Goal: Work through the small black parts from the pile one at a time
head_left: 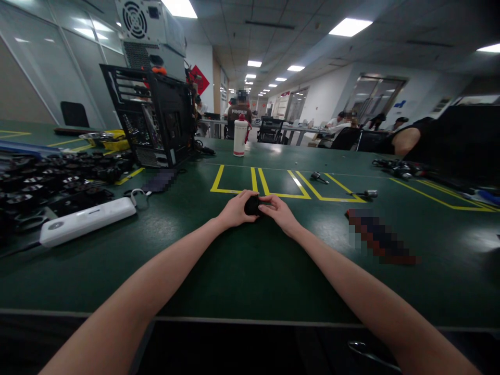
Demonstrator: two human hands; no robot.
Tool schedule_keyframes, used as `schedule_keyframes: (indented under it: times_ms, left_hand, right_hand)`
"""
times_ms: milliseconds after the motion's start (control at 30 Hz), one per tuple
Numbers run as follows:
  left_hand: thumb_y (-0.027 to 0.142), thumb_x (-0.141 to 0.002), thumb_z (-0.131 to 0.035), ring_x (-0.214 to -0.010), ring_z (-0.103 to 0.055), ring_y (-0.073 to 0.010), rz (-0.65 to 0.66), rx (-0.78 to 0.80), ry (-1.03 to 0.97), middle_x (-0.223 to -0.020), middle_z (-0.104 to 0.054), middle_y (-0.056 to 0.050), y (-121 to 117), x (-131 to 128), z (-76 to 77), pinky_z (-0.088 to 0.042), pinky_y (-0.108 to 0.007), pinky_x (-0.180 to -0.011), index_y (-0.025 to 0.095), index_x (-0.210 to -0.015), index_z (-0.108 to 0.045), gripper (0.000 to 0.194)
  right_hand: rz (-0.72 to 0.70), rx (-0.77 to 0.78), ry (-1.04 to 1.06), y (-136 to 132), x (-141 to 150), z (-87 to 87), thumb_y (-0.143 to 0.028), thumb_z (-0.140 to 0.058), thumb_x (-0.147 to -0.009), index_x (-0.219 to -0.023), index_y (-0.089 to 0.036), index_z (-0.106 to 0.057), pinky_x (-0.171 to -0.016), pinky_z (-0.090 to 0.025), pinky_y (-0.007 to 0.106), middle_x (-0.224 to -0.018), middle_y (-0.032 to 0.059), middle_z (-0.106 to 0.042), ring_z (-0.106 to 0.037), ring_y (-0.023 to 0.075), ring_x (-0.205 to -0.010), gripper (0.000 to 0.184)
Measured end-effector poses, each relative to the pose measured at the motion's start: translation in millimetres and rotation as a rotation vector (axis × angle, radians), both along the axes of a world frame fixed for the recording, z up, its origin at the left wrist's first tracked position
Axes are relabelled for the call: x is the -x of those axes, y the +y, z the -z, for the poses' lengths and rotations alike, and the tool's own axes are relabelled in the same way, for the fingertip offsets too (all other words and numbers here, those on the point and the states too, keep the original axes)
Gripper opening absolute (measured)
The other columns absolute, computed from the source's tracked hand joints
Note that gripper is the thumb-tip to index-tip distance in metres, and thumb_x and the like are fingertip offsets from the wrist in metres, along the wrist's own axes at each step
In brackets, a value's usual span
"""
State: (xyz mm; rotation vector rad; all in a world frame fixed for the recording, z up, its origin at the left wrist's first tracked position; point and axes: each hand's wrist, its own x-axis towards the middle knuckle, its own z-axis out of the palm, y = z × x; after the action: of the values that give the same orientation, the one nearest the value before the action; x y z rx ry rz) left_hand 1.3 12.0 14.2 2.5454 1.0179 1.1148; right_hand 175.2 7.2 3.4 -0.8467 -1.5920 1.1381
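Observation:
Over the middle of the green table, both hands meet at a small black rounded object (252, 205) whose kind I cannot make out. My left hand (236, 209) is closed around its left side, thumb below and fingers above. From the right, my right hand (278, 212) touches the object with thumb and fingertips pinched together. Fingers cover part of it. Just beyond the hands run yellow tape outlines (279, 196) on the tabletop.
At left stand an open computer case (156, 120), a white power strip (88, 221) and a heap of black parts (58, 177). A white bottle (240, 136) is behind the hands. Small metal-ended tools (320, 178) and a blurred red-edged item (380, 237) lie right. People sit farther back.

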Motion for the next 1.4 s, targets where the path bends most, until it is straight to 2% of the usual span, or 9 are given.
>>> schedule_keyframes:
  times_ms: [200,367,533,667,767,933,1133,1300,1400]
  left_hand:
    - [0.024,-0.059,-0.067,-0.099,-0.050,-0.0225,-0.002,0.010,0.002,-0.107,-0.050,-0.005,-0.8,0.1,-0.7,-0.042,-0.036,-0.085,0.021,-0.113,-0.041,0.060]
    - [0.023,-0.059,-0.066,-0.098,-0.050,-0.0216,0.006,-0.008,-0.004,-0.106,-0.050,-0.004,-0.3,-0.1,0.0,-0.042,-0.035,-0.084,0.020,-0.112,-0.040,0.059]
    - [0.025,-0.059,-0.066,-0.097,-0.050,-0.0218,0.001,-0.011,-0.003,-0.106,-0.049,-0.005,0.5,-0.4,0.7,-0.043,-0.035,-0.083,0.020,-0.113,-0.040,0.059]
    - [0.025,-0.060,-0.066,-0.098,-0.050,-0.0220,0.001,-0.010,0.002,-0.107,-0.049,-0.005,0.9,-0.3,1.1,-0.042,-0.035,-0.084,0.020,-0.113,-0.040,0.059]
    - [0.025,-0.059,-0.066,-0.098,-0.050,-0.0221,-0.001,-0.004,0.004,-0.107,-0.049,-0.005,0.8,0.1,1.4,-0.042,-0.035,-0.084,0.020,-0.113,-0.040,0.060]
    - [0.024,-0.060,-0.066,-0.097,-0.050,-0.0213,0.010,-0.006,-0.008,-0.108,-0.049,-0.005,0.0,0.5,1.3,-0.042,-0.034,-0.084,0.021,-0.113,-0.040,0.060]
    - [0.025,-0.059,-0.066,-0.097,-0.050,-0.0217,0.000,-0.013,-0.002,-0.107,-0.049,-0.005,0.7,0.0,1.6,-0.043,-0.035,-0.083,0.020,-0.113,-0.040,0.061]
    - [0.024,-0.059,-0.066,-0.098,-0.050,-0.0212,0.006,-0.021,0.002,-0.107,-0.049,-0.004,1.9,-0.3,2.6,-0.042,-0.034,-0.086,0.020,-0.113,-0.040,0.060]
    - [0.025,-0.059,-0.066,-0.098,-0.050,-0.0215,0.005,-0.025,0.003,-0.107,-0.049,-0.005,1.9,0.1,2.7,-0.041,-0.034,-0.086,0.019,-0.113,-0.040,0.060]
  right_hand:
    - [-0.006,0.048,-0.045,4.2,-1.2,1.0,-0.028,-0.061,-0.068,-0.102,-0.021,-0.051,-0.089,-0.041,0.039,-0.106,0.0044,-0.055,-0.057,0.0167,-0.092,0.036]
    - [-0.054,0.008,0.003,0.5,-3.1,1.4,-0.019,-0.069,-0.059,-0.095,-0.022,-0.051,-0.092,-0.040,0.037,-0.106,0.0019,-0.054,-0.056,0.0162,-0.095,0.040]
    - [0.016,0.006,0.013,-0.4,-0.3,1.1,-0.026,-0.064,-0.065,-0.089,-0.020,-0.054,-0.091,-0.040,0.037,-0.098,0.0019,-0.057,-0.056,0.0152,-0.092,0.026]
    - [0.073,0.011,-0.025,4.3,1.0,2.7,-0.031,-0.061,-0.068,-0.096,-0.022,-0.053,-0.086,-0.043,0.038,-0.095,0.0027,-0.058,-0.056,0.0158,-0.088,0.030]
    - [0.032,0.037,-0.059,5.6,-0.3,2.3,-0.031,-0.058,-0.071,-0.103,-0.022,-0.052,-0.086,-0.043,0.039,-0.102,0.0043,-0.056,-0.056,0.0165,-0.090,0.034]
    - [-0.063,0.011,0.004,0.9,-1.7,0.8,-0.021,-0.066,-0.063,-0.096,-0.022,-0.052,-0.091,-0.040,0.037,-0.105,0.0024,-0.055,-0.055,0.0164,-0.096,0.035]
    - [0.017,0.007,0.015,0.5,0.9,2.1,-0.029,-0.062,-0.068,-0.089,-0.021,-0.054,-0.090,-0.040,0.037,-0.095,0.0019,-0.057,-0.055,0.0153,-0.093,0.024]
    - [0.039,0.077,-0.013,5.6,0.6,2.6,-0.031,-0.060,-0.069,-0.102,-0.022,-0.051,-0.087,-0.042,0.038,-0.096,0.0031,-0.057,-0.055,0.0161,-0.091,0.035]
    - [0.008,0.051,-0.041,5.6,-1.3,1.9,-0.029,-0.062,-0.068,-0.099,-0.020,-0.054,-0.090,-0.039,0.037,-0.098,0.0038,-0.057,-0.054,0.0159,-0.092,0.034]
